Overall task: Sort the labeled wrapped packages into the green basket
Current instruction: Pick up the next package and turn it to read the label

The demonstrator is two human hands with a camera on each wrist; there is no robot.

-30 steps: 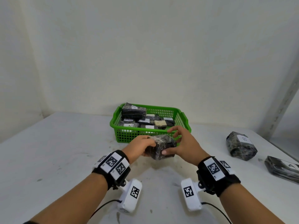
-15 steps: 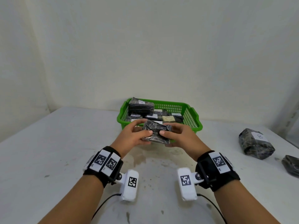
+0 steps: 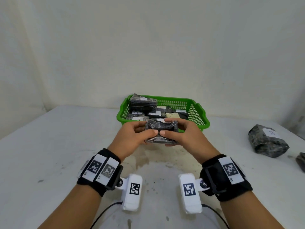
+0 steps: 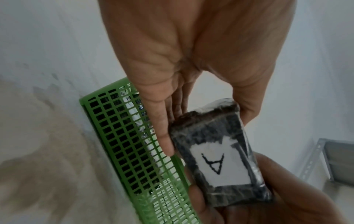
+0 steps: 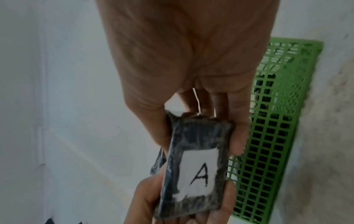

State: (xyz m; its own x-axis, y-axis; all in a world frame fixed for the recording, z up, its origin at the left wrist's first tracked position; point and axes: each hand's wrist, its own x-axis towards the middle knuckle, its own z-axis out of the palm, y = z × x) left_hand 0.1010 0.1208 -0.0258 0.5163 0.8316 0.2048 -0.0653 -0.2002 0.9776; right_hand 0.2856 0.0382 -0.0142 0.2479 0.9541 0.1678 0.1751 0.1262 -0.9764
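A dark wrapped package [image 3: 160,132] [image 4: 216,153] [image 5: 199,165] is held up between both hands just in front of the green basket [image 3: 200,119]. My left hand [image 3: 140,133] grips its left end and my right hand [image 3: 178,132] grips its right end, thumbs on the near side. Both wrist views show its far face with a white label marked "A". The green basket [image 4: 126,145] [image 5: 272,136] holds several labeled dark packages, one stacked high at its left.
A bulky grey wrapped package labeled "B" [image 3: 268,142] lies on the white table [image 3: 49,146] at the right. Another dark package [image 3: 301,161] shows at the right edge. A white wall stands close behind the basket.
Both hands have carried the package up and forward to the basket's front rim. It was turned from lying tilted to held level between the hands.
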